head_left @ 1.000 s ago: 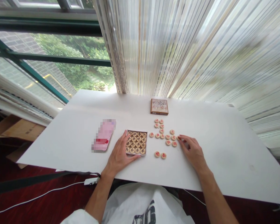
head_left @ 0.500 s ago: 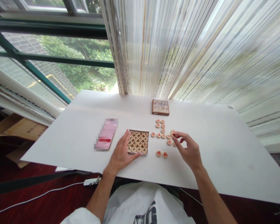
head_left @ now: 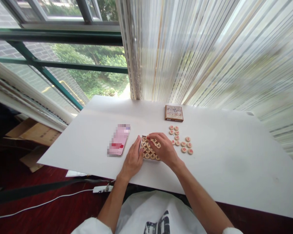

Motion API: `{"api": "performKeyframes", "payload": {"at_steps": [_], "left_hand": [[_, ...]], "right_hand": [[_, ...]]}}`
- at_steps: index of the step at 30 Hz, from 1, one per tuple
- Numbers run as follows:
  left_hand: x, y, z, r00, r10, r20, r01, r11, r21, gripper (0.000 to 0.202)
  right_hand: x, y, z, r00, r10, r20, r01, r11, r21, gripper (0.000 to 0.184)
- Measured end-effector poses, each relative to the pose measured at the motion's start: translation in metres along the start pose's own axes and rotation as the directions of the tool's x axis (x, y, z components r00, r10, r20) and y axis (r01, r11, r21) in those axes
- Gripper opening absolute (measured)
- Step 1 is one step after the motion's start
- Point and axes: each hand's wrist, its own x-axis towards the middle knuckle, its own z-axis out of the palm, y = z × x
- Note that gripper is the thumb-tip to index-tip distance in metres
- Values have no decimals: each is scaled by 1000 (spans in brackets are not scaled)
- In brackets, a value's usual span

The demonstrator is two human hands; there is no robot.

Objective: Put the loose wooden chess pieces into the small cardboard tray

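Note:
A small square box (head_left: 152,161) on the white table holds rows of round wooden xiangqi pieces (head_left: 147,156) with black characters. My left hand (head_left: 132,162) lies along the box's left side, its fingers straight and its thumb at the near left part, holding the box. Over the box's far left part, my right hand (head_left: 164,150) pinches a red-marked xiangqi piece (head_left: 147,137), mostly covered by the fingertips. That hand also hides the right part of the box. Loose red-marked pieces (head_left: 177,138) lie flat to the right of it.
A flat printed box lid (head_left: 174,113) rests behind the loose pieces. To the left lies a pink phone (head_left: 119,139), partly blurred. The white table (head_left: 222,139) meets a curtain (head_left: 185,58) and a window at the back. Cardboard boxes (head_left: 39,136) stand at the floor's left.
My right hand has moved left from the loose pieces to above the box, carrying a red piece. My left thumb has shifted from the box's near edge. The view has shifted slightly.

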Motion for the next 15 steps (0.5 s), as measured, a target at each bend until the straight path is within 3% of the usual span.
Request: {"api": "performKeyframes", "payload": {"at_steps": [12,15], "left_hand": [[2,10,-10,984,21,-178,-41,993,-111,49],[7,20,-19,980,-42,-195,0,977,-211,41]], "right_hand": [[-14,11,7,988,152,26,-154,965,214,21],[-14,10,6,985,163,53,-171,947,272,21]]}}
